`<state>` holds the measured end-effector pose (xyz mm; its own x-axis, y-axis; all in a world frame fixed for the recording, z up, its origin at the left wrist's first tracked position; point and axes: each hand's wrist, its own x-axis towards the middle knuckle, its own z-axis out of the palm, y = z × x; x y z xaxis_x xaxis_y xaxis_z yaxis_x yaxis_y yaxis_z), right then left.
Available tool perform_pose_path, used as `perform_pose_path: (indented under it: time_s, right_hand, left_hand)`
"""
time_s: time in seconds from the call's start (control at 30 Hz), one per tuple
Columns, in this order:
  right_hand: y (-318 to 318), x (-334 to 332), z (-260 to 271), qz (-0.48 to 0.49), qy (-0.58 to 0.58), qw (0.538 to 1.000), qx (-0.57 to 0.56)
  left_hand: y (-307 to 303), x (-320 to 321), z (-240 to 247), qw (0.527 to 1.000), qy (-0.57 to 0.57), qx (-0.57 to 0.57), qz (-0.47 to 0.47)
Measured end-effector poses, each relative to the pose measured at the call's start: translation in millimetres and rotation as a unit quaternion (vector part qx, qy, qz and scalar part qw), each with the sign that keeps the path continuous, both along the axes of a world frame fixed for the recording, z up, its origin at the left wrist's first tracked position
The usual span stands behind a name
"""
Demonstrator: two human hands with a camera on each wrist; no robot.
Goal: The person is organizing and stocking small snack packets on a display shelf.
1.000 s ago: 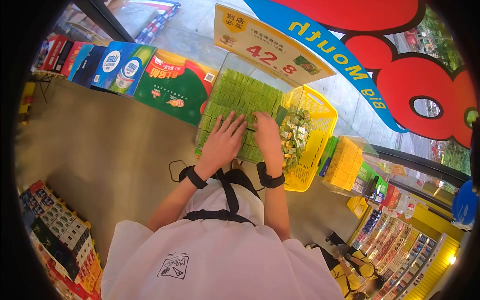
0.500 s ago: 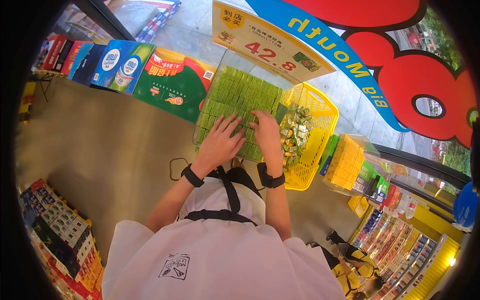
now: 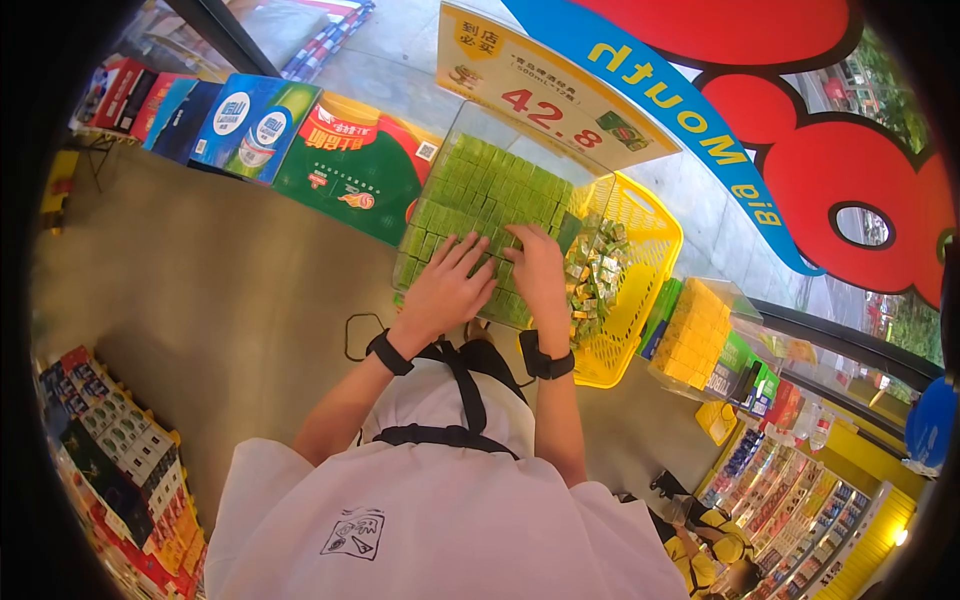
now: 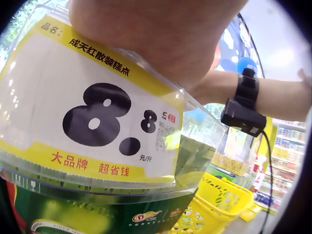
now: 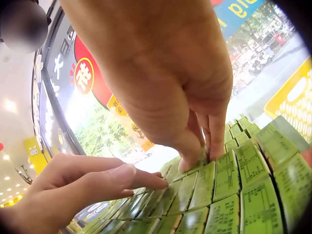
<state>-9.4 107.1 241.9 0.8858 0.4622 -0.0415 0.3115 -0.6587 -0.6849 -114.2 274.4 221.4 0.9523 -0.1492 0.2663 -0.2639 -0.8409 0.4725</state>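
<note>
Rows of small green packs fill a clear box in front of the body. My left hand lies over the near rows with its fingers extended, touching the pack tops. To its right, my right hand points its fingers down into the rows; in the right wrist view the thumb and fingers pinch at the edges of a green pack. Loose wrapped pieces lie beside the box in a yellow basket. A price card reading 8.8 covers the box's side.
Behind the box stands a 42.8 price sign. Green and blue cartons line the left side. Rightward are a box of yellow packs, people in yellow and shelves. Another display stands at lower left.
The head view has shifted slightly, so the box and basket appear a little farther right. Both hands stay at nearly the same spots over the packs, with only small finger movements.
</note>
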Motion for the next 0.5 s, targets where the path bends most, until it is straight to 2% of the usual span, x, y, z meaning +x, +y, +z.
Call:
perform_pose_path:
  time_s: [0.13, 0.3, 0.37, 0.5]
  right_hand:
    - [-1.0, -1.8, -2.2, 0.007, -0.035, 0.999, -0.004]
    - [-0.5, -1.5, 5.4, 0.024, -0.014, 0.995, -0.091]
    - [-1.7, -2.3, 1.7, 0.028, -0.028, 0.995, -0.092]
    - [0.1, -6.4, 3.1, 0.009, -0.034, 0.996, -0.081]
  left_hand:
    - [-1.5, -0.2, 2.1, 1.000, -0.008, -0.006, -0.001]
    - [-0.2, -2.5, 1.6, 0.999, -0.016, -0.023, 0.017]
    - [-0.4, -4.0, 5.9, 0.997, -0.005, -0.025, 0.066]
    - [-1.4, -6.0, 7.0, 0.994, -0.016, -0.033, 0.101]
